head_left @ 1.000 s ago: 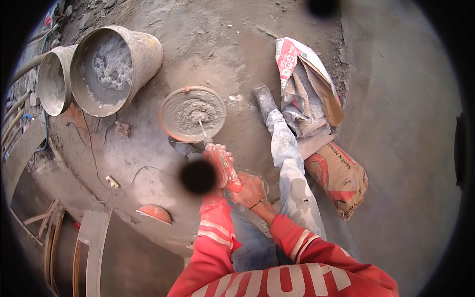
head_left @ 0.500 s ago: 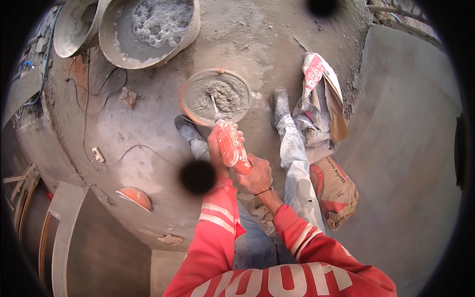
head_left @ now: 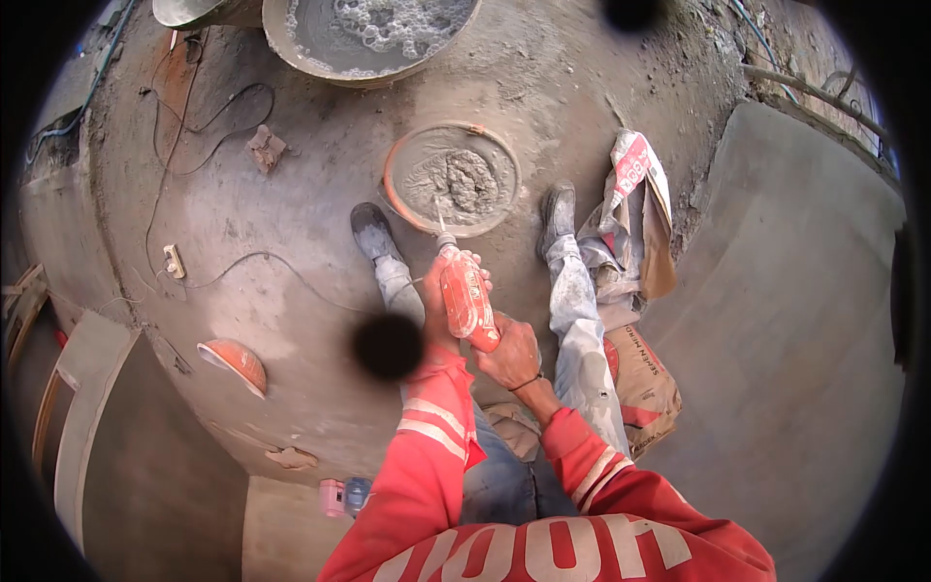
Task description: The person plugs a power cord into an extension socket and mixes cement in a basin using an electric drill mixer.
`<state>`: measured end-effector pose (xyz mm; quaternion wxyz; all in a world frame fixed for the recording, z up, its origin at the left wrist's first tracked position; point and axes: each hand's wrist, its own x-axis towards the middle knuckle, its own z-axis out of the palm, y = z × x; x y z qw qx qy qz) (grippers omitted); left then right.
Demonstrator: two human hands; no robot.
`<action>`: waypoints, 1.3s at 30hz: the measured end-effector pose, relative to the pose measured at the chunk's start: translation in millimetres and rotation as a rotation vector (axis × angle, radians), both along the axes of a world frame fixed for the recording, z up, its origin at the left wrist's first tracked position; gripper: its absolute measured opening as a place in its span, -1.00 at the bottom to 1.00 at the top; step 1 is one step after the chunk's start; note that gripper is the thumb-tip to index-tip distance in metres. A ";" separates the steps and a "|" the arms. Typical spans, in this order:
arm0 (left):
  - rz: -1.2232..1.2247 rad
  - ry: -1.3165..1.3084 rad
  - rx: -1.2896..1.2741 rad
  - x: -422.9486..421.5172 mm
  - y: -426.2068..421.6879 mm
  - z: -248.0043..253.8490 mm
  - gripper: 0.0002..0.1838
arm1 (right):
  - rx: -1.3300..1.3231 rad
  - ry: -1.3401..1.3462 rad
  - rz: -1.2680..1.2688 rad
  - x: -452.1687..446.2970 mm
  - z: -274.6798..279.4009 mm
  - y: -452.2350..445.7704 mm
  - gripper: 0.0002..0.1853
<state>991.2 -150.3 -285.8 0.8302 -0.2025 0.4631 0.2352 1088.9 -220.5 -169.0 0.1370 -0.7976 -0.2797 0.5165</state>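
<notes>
Presently, through the head camera, I find both of the person's hands on the red drill (head_left: 465, 301). The left hand (head_left: 436, 312) is wrapped about its front end, finger ends showing past the far side; the right hand (head_left: 511, 357) has its fingers curled round the rear handle. Whether a trigger is pressed, I cannot tell. The drill is tilted, its rod (head_left: 441, 215) running down into the grey mix (head_left: 417, 179) in the round bucket (head_left: 389, 182), which rests on the floor (head_left: 310, 175) between the left shoe (head_left: 371, 231) and right shoe (head_left: 559, 209), slightly beyond them.

Change noted: half a second ago the rod entered close to the bucket's middle; it now enters nearer the rim closest to the person. Finding: the thick lump (head_left: 472, 184) lies right of the rod, not round it, so I judge the blend uneven.

Also recorded: a torn bag (head_left: 630, 209) lies right of the right shoe, a brown bag (head_left: 640, 383) nearer the person; an orange bowl-like object (head_left: 233, 365) sits near the floor's left edge; a larger bucket (head_left: 378, 80) of frothy liquid (head_left: 398, 29) is beyond, apart from the round one.
</notes>
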 end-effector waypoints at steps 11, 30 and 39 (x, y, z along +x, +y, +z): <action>-0.087 -0.079 -0.134 39.3 -39.7 -4.4 -0.62 | -0.069 -0.047 -0.182 23.3 14.6 -37.5 -0.66; -0.242 0.000 -0.195 71.2 -45.7 -4.5 -0.67 | -0.072 -0.081 -0.331 37.6 11.0 -56.2 -0.64; -0.242 0.012 -0.171 67.5 -57.1 -3.2 -0.65 | -0.033 -0.025 -0.354 37.7 12.7 -64.3 -0.63</action>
